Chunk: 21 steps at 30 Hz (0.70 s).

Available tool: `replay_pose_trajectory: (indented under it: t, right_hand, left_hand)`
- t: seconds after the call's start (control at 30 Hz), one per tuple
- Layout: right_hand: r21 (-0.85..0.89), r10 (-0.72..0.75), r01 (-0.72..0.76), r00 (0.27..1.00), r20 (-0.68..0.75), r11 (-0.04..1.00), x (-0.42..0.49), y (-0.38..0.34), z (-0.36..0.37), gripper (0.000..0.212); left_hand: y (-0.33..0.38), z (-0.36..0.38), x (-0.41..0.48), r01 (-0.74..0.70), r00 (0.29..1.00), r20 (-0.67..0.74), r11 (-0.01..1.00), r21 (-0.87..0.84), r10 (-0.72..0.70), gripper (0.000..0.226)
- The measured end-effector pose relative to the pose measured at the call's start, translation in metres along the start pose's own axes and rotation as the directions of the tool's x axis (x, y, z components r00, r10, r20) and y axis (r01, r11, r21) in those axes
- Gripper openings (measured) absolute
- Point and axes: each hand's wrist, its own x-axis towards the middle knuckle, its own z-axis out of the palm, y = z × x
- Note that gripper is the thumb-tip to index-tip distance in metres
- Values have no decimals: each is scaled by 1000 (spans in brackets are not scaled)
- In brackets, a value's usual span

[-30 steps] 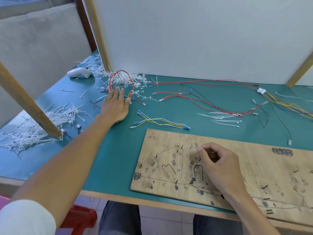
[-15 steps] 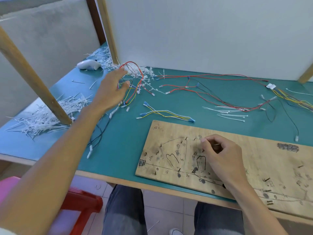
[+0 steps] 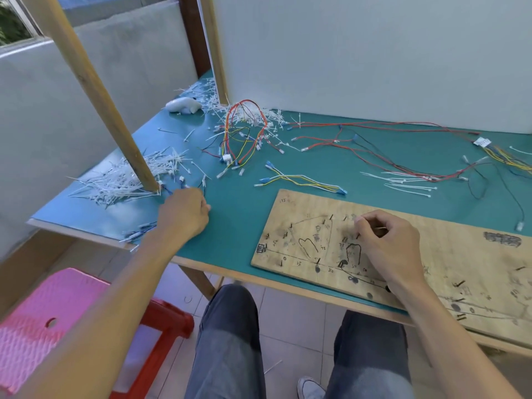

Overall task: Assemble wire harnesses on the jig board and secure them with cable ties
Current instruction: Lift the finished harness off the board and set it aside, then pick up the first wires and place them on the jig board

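Note:
The wooden jig board (image 3: 460,254) with nails and pen marks lies at the table's front right. My right hand (image 3: 385,246) rests on it, fingers curled, pinching a small thin pin-like piece that is mostly hidden. My left hand (image 3: 184,211) sits near the table's left front edge, fingers curled on thin dark wires (image 3: 138,233) that trail under my wrist to the edge. A looped red, yellow and black harness bundle (image 3: 244,125) stands at the back. A short yellow, white and blue wire set (image 3: 299,180) lies just beyond the board.
A slanted wooden post (image 3: 98,90) meets the table beside my left hand, in a heap of white cable ties (image 3: 121,180). More ties (image 3: 408,184) and long red and black wires (image 3: 374,145) lie at the right. A white partition backs the table. A pink stool (image 3: 43,326) stands below left.
My left hand has drawn back from the harness bundle at the rear to the left front edge, dragging thin wires with it. My right hand stayed on the board.

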Motion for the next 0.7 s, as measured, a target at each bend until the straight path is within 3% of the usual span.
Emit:
replay_pose_trajectory:
  t: [0.13,0.3,0.6,0.7]
  right_hand:
    - [-1,5,-5,1000,-1,1000,0,1,0,19]
    - [-8,-12,12,1000,-6,1000,0,1,0,19]
    - [-20,-36,36,999,-3,999,0,0,-1,18]
    - [-17,-38,38,999,-1,999,0,1,0,18]
  left_hand:
    - [4,-4,1,29,998,-54,999,-43,-31,30]
    - [6,-6,11,89,996,14,996,30,-89,27]
    - [7,1,22,39,998,-48,989,143,-32,35]
    - [10,0,23,-1,999,-34,981,194,7,27]
